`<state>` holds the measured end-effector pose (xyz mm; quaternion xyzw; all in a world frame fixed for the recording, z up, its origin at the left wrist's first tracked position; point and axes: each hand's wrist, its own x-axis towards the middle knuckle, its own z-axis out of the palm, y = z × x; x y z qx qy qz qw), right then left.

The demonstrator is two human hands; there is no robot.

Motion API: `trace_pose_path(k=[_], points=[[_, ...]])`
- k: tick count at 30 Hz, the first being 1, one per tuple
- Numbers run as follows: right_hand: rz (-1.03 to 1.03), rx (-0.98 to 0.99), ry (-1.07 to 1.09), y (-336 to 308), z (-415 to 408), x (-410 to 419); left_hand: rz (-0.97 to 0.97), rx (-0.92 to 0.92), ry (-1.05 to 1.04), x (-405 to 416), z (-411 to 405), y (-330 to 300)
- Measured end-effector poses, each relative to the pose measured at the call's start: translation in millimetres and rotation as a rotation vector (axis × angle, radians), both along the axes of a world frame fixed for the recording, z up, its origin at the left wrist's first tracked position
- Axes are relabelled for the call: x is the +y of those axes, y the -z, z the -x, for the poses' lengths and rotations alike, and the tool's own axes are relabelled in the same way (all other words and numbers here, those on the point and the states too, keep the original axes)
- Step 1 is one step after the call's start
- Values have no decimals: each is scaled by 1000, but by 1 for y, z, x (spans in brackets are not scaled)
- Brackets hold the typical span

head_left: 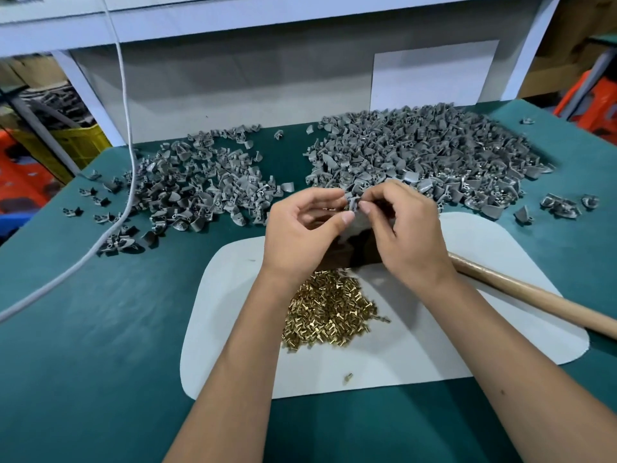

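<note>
A small grey plastic part (352,199) is pinched between the left hand (300,228) and the right hand (404,228), above the far edge of the mat (434,345); it is mostly hidden by them.

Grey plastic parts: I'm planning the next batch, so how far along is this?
Done: I cannot tell which is finished, the sparser left pile or the thicker right pile. In hand: left hand and right hand pinch one grey part over the white mat. Left: likely plenty, since a heap of brass pins lies there.
</note>
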<state>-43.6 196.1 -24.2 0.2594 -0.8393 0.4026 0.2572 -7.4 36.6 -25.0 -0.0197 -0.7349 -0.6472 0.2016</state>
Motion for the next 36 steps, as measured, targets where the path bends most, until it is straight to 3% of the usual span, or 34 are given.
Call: trace_pose_path(k=[23,29,36], points=[[86,17,105,4,-12,-10,-226,-85,-76,25,2,1],[92,7,131,2,-15,-12,-127,-40,-119,26,1,1],[43,-101,110,-7,-12,-9,141,2,-149,25,0,4]])
